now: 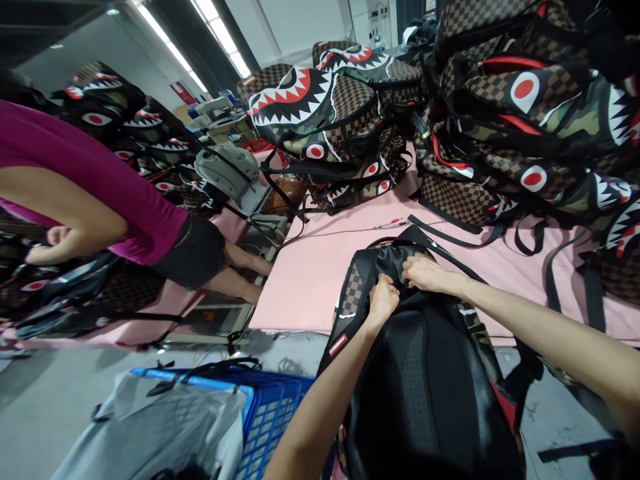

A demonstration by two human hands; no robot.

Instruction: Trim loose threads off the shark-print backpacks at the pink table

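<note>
A black backpack point(430, 387) with checkered and camouflage sides lies back panel up, its far end resting on the pink table point(295, 280). My left hand point(384, 298) is closed on the black fabric near the backpack's far end. Just right of it, my right hand point(425, 272) pinches the same black fabric, fingers curled. The two hands are close together but apart. What lies beneath the fingertips is hidden. A black strap point(445, 253) runs past my right hand across the table.
Piled backpacks with shark-mouth prints point(305, 107) stand at the back, with more checkered backpacks point(530, 133) at right. Pens point(393, 223) lie on the table. A blue plastic basket point(273, 413) with a clear bag sits lower left. A person in a magenta shirt point(100, 173) stands at left.
</note>
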